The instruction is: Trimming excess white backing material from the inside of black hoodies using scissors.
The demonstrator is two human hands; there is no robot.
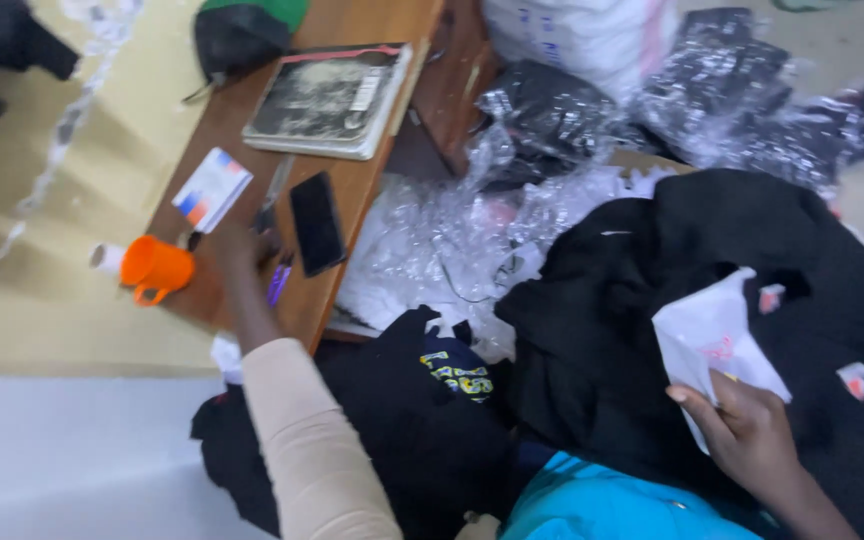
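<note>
Left hand (237, 245) reaching over worktop (352, 185) toward purple pen (279, 278), grip unclear, right hand (742, 425) gripping white bag (714, 340) over black clothes (632, 330); reaching arm might knock orange cup (155, 266) off edge

Packaging, labels and one screen on desk and garment pile.
My right hand (752, 435) holds a white polybag (714, 340); red-white tags (858, 381) lie on black cloth; a dark phone (316, 222) and white-blue-red box (211, 188) sit near my left hand (235, 246).
</note>
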